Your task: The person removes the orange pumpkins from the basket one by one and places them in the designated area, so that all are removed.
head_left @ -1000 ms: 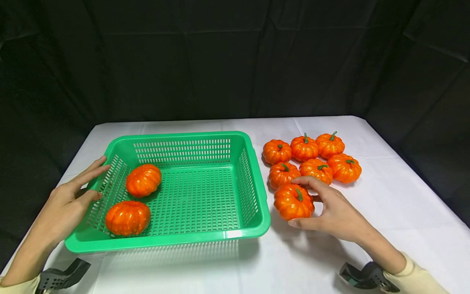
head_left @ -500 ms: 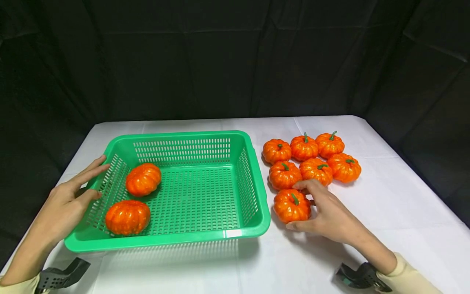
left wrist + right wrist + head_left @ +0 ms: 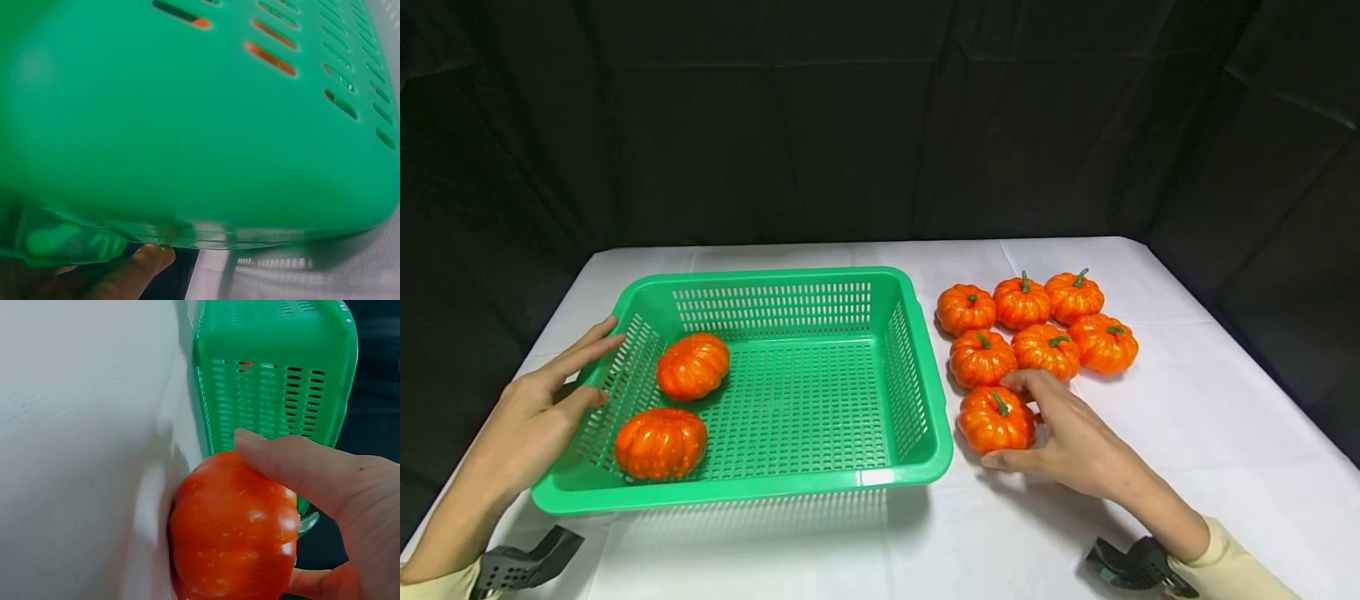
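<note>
In the green basket (image 3: 917,392) (slotted walls), two pumpkins (image 3: 692,367) lie.

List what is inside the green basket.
The green basket holds two orange pumpkins, one toward the far left corner and one at the near left. Both stems are out of sight. The left hand rests against its left wall.

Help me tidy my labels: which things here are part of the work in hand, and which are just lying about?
In hand:
right hand gripping the nearest pumpkin
left hand touching the green basket
two pumpkins in the basket

Lying about:
six pumpkins on the white tablecloth
</note>
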A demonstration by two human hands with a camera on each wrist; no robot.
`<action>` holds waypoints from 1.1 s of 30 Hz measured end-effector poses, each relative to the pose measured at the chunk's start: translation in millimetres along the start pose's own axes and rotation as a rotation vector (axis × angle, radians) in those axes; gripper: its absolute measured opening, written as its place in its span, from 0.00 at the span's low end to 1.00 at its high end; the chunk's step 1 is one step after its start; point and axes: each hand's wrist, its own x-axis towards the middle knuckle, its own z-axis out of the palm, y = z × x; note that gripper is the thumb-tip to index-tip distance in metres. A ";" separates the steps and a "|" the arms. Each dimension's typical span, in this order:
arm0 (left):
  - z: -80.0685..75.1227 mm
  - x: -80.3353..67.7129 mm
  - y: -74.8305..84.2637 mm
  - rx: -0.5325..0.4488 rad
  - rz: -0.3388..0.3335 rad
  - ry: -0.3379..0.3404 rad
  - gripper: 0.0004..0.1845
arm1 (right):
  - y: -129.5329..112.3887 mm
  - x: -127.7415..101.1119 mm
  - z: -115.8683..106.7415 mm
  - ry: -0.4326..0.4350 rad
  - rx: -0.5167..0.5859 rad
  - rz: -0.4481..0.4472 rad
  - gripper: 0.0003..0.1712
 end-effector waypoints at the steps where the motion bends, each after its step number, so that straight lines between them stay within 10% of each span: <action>1: -0.5 -0.3 0.0 0.001 0.000 0.001 0.30 | -0.8 0.1 -0.5 -0.004 -0.005 -0.001 0.52; 19: -1.9 0.0 3.0 0.010 -0.011 -0.002 0.31 | -94.7 37.5 -40.0 0.069 -0.052 -0.357 0.36; 33: -1.7 -0.9 2.2 -0.028 0.011 0.004 0.29 | -181.9 111.4 -2.3 -0.179 -0.033 -0.605 0.32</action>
